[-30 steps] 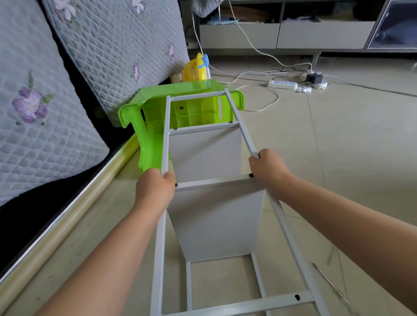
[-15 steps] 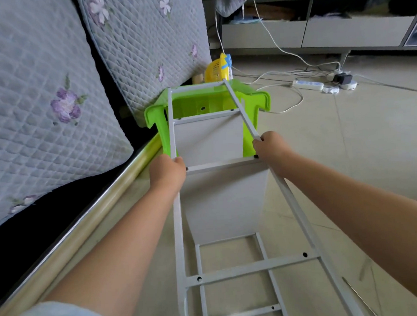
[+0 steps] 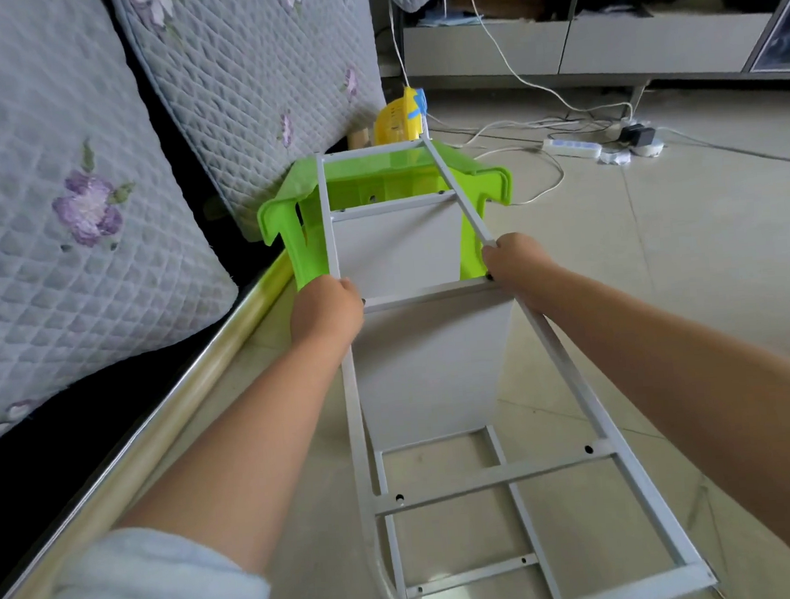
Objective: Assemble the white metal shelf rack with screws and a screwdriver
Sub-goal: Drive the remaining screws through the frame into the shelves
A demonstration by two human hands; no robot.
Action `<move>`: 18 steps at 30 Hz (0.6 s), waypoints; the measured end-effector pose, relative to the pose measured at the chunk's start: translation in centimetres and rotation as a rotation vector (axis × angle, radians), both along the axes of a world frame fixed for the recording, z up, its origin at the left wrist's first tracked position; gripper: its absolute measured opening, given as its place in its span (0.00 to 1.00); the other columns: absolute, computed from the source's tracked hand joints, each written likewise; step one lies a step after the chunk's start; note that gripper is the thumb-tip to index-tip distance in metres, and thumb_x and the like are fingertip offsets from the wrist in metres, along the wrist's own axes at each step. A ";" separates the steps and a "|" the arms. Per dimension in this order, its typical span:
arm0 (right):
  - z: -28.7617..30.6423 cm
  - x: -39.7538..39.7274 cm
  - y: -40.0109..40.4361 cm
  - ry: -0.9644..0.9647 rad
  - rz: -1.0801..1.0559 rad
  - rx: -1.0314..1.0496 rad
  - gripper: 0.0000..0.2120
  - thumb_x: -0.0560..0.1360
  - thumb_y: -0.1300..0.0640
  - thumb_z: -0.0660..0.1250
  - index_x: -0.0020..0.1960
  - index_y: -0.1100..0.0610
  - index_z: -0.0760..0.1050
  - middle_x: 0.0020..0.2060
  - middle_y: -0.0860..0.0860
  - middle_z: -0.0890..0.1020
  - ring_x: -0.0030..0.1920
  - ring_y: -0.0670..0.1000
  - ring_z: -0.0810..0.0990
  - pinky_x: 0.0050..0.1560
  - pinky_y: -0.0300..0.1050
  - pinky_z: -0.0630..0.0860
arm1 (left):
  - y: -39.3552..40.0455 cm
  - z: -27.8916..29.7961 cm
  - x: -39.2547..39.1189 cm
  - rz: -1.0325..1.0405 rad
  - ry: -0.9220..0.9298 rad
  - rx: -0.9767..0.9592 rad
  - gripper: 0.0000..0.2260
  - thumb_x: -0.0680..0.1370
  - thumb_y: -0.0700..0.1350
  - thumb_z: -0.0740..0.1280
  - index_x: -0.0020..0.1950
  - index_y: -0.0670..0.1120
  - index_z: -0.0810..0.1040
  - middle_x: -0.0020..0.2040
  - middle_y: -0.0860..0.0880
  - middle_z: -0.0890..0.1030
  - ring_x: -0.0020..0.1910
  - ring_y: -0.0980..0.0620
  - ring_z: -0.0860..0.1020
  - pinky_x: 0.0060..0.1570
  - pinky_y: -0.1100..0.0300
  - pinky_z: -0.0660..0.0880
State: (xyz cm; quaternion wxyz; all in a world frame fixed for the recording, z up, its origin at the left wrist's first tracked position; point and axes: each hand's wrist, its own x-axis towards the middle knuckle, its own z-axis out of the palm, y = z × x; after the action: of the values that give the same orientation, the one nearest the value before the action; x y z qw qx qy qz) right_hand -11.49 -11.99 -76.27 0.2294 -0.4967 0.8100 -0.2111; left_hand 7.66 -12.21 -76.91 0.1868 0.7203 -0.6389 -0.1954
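The rack has swung nearer the green stool since a second ago. Left hand (image 3: pixel 326 311) and right hand (image 3: pixel 514 263) each grip a side rail of the white rack (image 3: pixel 429 381), which lies on the floor (image 3: pixel 663 280), its far end against the green stool (image 3: pixel 375 179).

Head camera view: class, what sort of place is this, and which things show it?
Most likely a living room at home: quilted floral cushions on a sofa, a low TV cabinet and a power strip on the tiled floor.
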 end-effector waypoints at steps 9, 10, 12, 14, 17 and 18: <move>3.2 0.1 5.3 0.066 0.007 0.111 0.16 0.79 0.57 0.53 0.58 0.65 0.73 0.57 0.61 0.76 0.51 0.58 0.74 0.46 0.42 0.68 | 2.2 1.0 -1.2 -0.150 -0.313 0.001 0.23 0.80 0.47 0.55 0.70 0.35 0.60 0.67 0.38 0.68 0.67 0.40 0.65 0.63 0.46 0.66; 3.7 -0.1 6.2 0.069 -0.001 0.109 0.16 0.79 0.59 0.53 0.60 0.64 0.73 0.59 0.60 0.76 0.55 0.59 0.74 0.50 0.43 0.69 | 2.5 1.3 -1.5 -0.188 -0.354 -0.025 0.23 0.80 0.48 0.55 0.70 0.36 0.61 0.67 0.40 0.67 0.68 0.41 0.64 0.65 0.45 0.64; 4.8 -0.7 8.4 0.069 -0.032 0.081 0.16 0.78 0.61 0.54 0.62 0.63 0.73 0.61 0.59 0.75 0.60 0.58 0.72 0.55 0.43 0.69 | 3.4 2.2 -2.8 -0.321 -0.427 -0.111 0.21 0.79 0.49 0.56 0.68 0.38 0.64 0.67 0.42 0.68 0.68 0.44 0.63 0.66 0.47 0.61; 5.7 -1.5 10.7 0.073 -0.059 0.070 0.17 0.78 0.62 0.54 0.64 0.62 0.72 0.62 0.57 0.74 0.62 0.57 0.72 0.57 0.42 0.69 | 4.9 3.0 -4.6 -0.499 -0.457 -0.165 0.18 0.80 0.49 0.55 0.65 0.40 0.66 0.65 0.42 0.71 0.65 0.44 0.67 0.62 0.50 0.63; 5.9 -2.5 13.6 0.054 -0.067 0.121 0.17 0.79 0.62 0.54 0.66 0.60 0.70 0.64 0.56 0.73 0.65 0.55 0.70 0.61 0.42 0.66 | 7.4 2.6 -7.0 -0.713 -0.475 -0.133 0.18 0.81 0.53 0.53 0.63 0.43 0.68 0.63 0.43 0.73 0.63 0.43 0.70 0.59 0.51 0.65; 5.5 -2.7 14.4 0.039 -0.050 0.163 0.18 0.79 0.62 0.53 0.67 0.60 0.69 0.65 0.56 0.73 0.65 0.55 0.70 0.62 0.43 0.66 | 8.0 1.8 -7.4 -0.748 -0.498 -0.114 0.18 0.81 0.54 0.53 0.65 0.44 0.66 0.64 0.44 0.72 0.64 0.44 0.69 0.60 0.51 0.64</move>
State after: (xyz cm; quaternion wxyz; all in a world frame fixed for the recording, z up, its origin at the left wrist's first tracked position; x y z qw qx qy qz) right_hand -14.18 2.44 -70.73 0.2481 -0.4601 0.8408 -0.1406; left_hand 0.25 -4.26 -75.10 -0.0167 0.4534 -0.8905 -0.0346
